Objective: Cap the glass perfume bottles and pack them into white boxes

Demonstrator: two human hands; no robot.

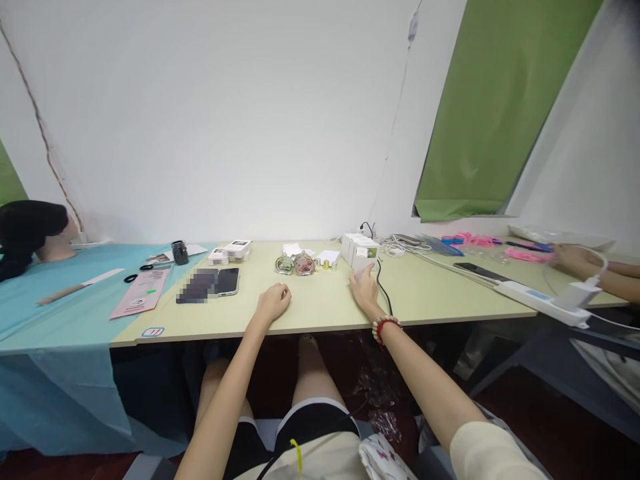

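My left hand (274, 302) rests on the pale yellow table near its front edge, its fingers loosely curled with nothing visible in them. Farther right, my right hand (365, 288), with a beaded bracelet on the wrist, grips a small white box (361, 261). Right behind that box stand more white boxes (353, 244) in a group. Between the hands, toward the back, lie a round clear container with green contents (285, 265) and one with reddish contents (305, 265). Small gold spools (326, 265) and white paper (329, 256) sit beside them.
Left of my hands lie a phone (229, 281), flat white boxes (237, 249), a pink packet (139, 295), a dark jar (179, 253) and a knife (80, 288). A black cable (384, 290) runs beside my right hand. A power strip (543, 303) and another person's arm (600, 270) are at right.
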